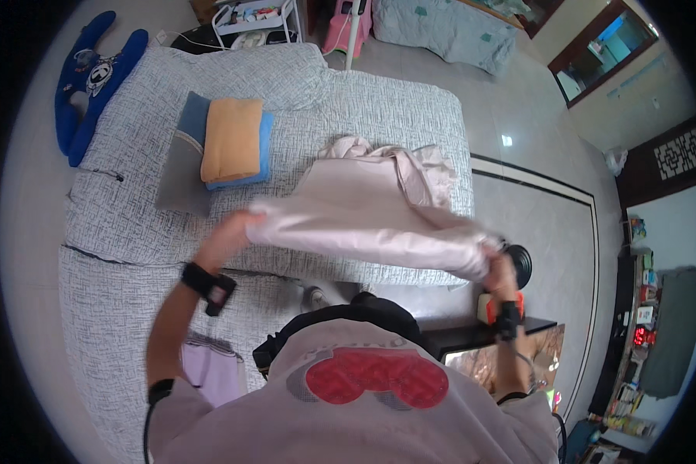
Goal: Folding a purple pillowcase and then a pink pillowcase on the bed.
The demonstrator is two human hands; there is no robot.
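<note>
A pale pink piece of clothing lies across the sofa seat, its far end bunched and crumpled. Whether it is a shirt or trousers I cannot tell. Its near edge is lifted and stretched between my hands in a thick, slightly blurred roll. My left hand grips the left end of that edge, and my right hand is closed on the right end. Beyond my left hand sits a stack of folded cloth, with an orange piece on a blue piece. A grey-blue folded cloth lies partly under them.
The patterned grey sofa extends left and toward me. A blue plush pillow rests at the far left. A folded lilac cloth lies near my left elbow. A dark low table stands near my right forearm, a white trolley behind the sofa.
</note>
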